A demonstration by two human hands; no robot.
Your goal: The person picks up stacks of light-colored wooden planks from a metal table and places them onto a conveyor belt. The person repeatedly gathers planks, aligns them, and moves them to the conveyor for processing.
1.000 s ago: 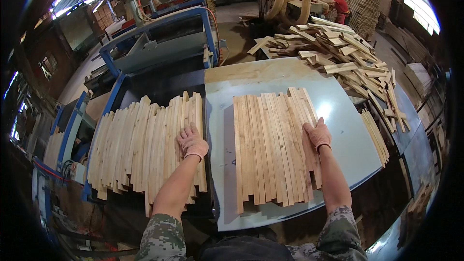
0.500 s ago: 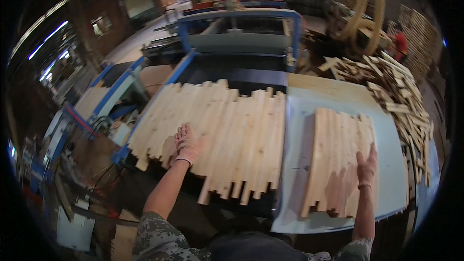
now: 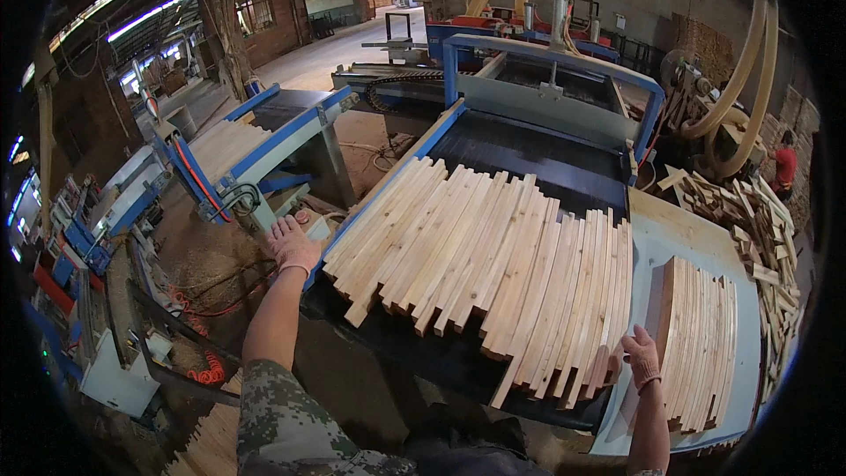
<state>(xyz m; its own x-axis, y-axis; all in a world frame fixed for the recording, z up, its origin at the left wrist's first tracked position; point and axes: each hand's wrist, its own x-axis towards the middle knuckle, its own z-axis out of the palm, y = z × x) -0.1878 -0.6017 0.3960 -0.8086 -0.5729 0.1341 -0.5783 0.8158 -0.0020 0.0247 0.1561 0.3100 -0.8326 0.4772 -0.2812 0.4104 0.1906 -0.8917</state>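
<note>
My left hand [image 3: 293,245] rests open, palm down, on the blue frame edge [image 3: 370,203] of the conveyor, just off the left end of the fanned row of pale wooden slats [image 3: 493,278]. It grips nothing. My right hand [image 3: 641,358] is open too, fingers flat against the near ends of the slats at the right end of that row, touching them but closed on none.

The slats lie side by side on the black belt [image 3: 538,154] between my hands, their near ends ragged and stepped. Just right of my right hand a tidier stack of slats [image 3: 701,344] sits on the pale blue counter [image 3: 656,247]; beyond it lies a loose heap of offcuts [image 3: 749,220].

I judge I am at the gathering step, bracing at both ends of the row. As I see it, the next move calls for pressing the slats together, squaring their ends, and taking care that none slips off the near edge.
</note>
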